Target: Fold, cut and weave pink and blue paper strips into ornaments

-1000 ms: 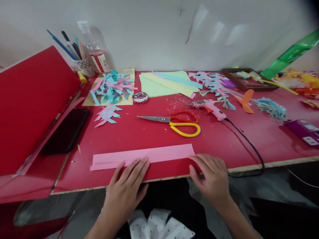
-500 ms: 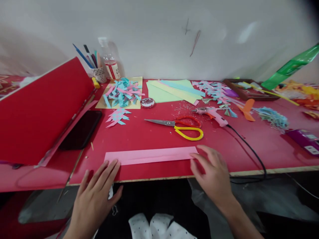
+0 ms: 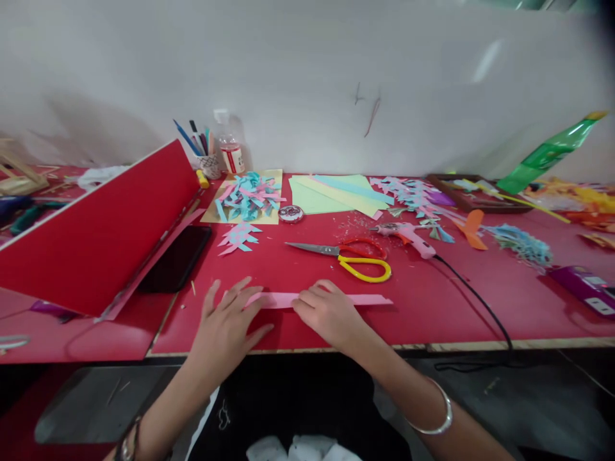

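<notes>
A pink paper strip (image 3: 372, 299) lies lengthwise near the front of the red table, looking narrow and partly covered by my hands. My left hand (image 3: 225, 330) rests on its left end, fingers spread and the thumb held apart. At the strip's middle, my right hand (image 3: 325, 315) has its fingers bent together, closed on the near edge. Just beyond the strip lie scissors (image 3: 365, 269) with one red and one yellow handle loop. A small woven piece (image 3: 240, 238) of pink and blue paper sits farther left.
A pink glue gun (image 3: 408, 237) with a black cord lies at the right. Behind are green and yellow paper sheets (image 3: 312, 198) and a pile of paper pieces (image 3: 250, 195). At the left, a red board (image 3: 120, 224) leans over a black phone (image 3: 177, 262).
My right hand has moved left from the strip's right end to its middle. The strip looks narrower than before. My left hand stays at the left end; the view has shifted slightly.
</notes>
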The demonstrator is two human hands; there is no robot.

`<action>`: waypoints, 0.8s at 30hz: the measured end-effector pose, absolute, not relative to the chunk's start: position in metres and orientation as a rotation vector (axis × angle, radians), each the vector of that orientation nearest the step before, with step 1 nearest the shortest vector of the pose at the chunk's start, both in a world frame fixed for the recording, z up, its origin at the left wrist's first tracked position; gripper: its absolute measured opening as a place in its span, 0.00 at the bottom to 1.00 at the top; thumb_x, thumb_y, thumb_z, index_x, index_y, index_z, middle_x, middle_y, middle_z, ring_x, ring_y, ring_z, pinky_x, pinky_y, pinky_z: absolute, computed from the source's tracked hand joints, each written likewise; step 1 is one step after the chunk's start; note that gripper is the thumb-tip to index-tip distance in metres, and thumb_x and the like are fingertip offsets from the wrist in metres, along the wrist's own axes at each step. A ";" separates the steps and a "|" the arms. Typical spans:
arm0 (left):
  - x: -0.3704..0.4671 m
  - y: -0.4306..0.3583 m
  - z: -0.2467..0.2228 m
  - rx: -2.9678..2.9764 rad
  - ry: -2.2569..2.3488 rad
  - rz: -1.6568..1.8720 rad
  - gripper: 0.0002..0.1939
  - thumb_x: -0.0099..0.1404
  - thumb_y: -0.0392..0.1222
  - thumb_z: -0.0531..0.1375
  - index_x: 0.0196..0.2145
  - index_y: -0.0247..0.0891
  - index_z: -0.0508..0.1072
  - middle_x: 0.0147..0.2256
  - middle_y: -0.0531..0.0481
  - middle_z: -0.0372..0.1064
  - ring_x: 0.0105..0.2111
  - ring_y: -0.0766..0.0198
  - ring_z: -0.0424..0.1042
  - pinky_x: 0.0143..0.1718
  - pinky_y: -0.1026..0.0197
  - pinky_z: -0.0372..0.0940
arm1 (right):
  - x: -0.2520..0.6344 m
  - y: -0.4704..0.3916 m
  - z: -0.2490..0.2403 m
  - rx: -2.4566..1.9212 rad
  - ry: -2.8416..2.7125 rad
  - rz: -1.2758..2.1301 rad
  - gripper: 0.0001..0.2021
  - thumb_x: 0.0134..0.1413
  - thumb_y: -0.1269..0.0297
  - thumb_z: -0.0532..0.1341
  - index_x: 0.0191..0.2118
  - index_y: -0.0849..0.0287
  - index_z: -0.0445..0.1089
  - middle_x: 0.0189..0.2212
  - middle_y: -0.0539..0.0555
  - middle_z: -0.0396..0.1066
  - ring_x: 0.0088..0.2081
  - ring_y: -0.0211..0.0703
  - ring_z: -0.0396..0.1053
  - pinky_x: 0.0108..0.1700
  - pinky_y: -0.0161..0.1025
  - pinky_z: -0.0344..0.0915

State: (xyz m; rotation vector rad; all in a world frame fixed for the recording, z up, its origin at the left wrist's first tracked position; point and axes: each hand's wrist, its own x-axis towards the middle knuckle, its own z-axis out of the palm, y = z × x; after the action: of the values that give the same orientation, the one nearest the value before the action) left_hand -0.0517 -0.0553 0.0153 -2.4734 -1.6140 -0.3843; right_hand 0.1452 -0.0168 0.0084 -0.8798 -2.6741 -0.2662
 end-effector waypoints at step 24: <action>-0.058 -0.010 0.060 -2.875 -1.325 0.249 0.11 0.63 0.37 0.47 0.27 0.39 0.66 0.23 0.54 0.69 0.23 0.66 0.67 0.21 0.65 0.47 | 0.207 0.006 0.040 -0.924 -2.553 0.034 0.07 0.41 0.75 0.51 0.19 0.59 0.58 0.16 0.46 0.59 0.21 0.32 0.52 0.28 0.32 0.47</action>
State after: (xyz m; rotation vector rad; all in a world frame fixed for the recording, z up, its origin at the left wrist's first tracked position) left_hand -0.0584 -0.0102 0.0604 -2.8746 -1.3254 0.2490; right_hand 0.2075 0.0061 0.0398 -0.9243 -2.5535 0.0340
